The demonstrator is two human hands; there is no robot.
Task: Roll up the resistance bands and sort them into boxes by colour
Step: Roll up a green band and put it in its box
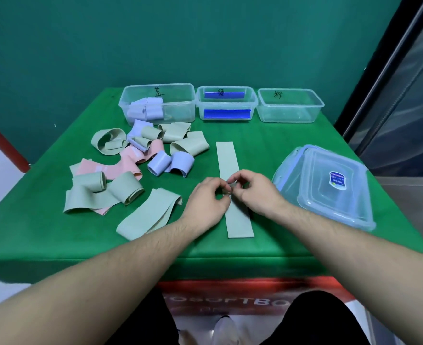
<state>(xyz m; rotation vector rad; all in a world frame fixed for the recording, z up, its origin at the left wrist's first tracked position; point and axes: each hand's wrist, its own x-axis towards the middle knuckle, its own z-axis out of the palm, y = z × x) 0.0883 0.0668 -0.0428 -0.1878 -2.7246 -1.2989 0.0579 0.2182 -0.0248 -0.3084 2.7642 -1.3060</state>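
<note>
Green band [226,158], both hands' fingers [230,187] pinching

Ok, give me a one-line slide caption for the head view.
Both hands pinch a flat green band mid-length, beside loose bands and three boxes.

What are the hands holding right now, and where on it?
Both the left hand and right hand pinch the flat green band near its middle.

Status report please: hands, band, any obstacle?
Left hand, right hand pinch flat pale green rubber band mid-length. Nothing blocks far clear plastic boxes.
</note>
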